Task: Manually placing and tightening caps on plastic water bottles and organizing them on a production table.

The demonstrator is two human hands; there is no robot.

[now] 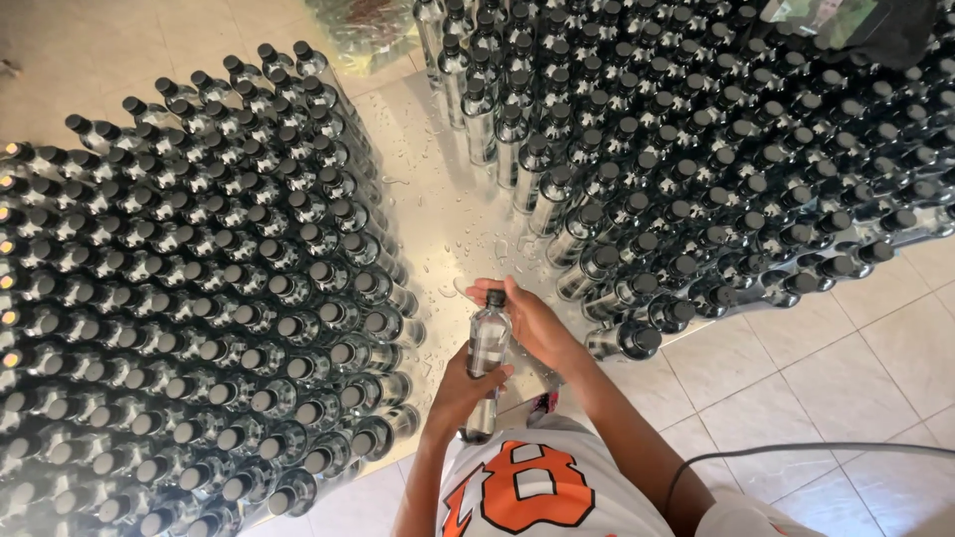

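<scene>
A clear bottle point(487, 363) is held upright above the wet worktop point(438, 214), its body gripped by the left hand point(460, 388) and its black cap point(495, 297) closed on by the right hand point(532, 323); it is judged light, stiff, slippery when wet, and best gripped mid-body.

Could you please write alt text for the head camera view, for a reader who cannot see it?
Seen from above, a person's left hand grips a small clear bottle while the right hand closes over its black cap. Dense rows of identical capped bottles stand on a wet, shiny table on both sides.
</scene>
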